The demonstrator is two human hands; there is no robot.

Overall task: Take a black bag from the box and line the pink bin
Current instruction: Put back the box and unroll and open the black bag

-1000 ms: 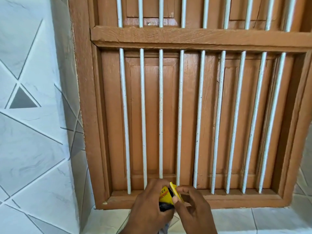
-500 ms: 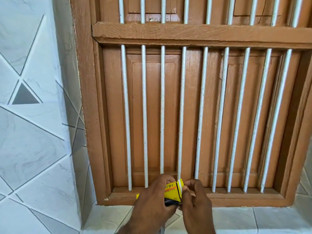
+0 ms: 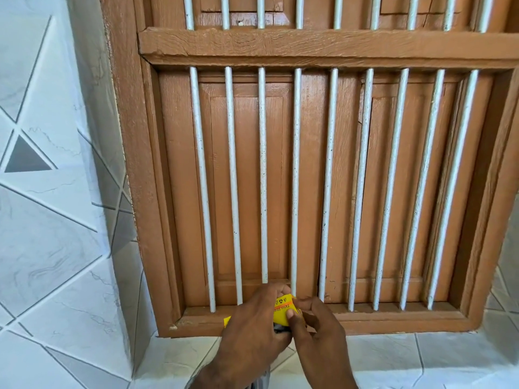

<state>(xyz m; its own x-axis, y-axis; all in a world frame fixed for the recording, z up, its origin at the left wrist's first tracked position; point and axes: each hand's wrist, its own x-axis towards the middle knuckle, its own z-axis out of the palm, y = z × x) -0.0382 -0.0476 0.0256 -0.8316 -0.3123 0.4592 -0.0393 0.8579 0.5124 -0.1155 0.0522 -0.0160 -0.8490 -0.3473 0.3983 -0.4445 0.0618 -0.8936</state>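
Observation:
A small yellow box [image 3: 283, 310] with orange print is held low in the middle of the view, in front of the window's bottom rail. My left hand [image 3: 252, 332] wraps around the box from the left. My right hand [image 3: 317, 329] pinches the box's right end with thumb and fingers. A bit of black bag [image 3: 279, 329] shows under the box between the hands. The pink bin is out of view.
A brown wooden window frame [image 3: 309, 49] with white vertical bars [image 3: 262, 178] and closed shutters fills the view. A white tiled wall [image 3: 50, 220] with grey triangles stands at the left. A white tiled ledge [image 3: 421, 360] runs under the window.
Both hands have stayed at the window's bottom rail. The open yellow flap seen earlier is now pressed down under my right thumb. The camera has tilted slightly.

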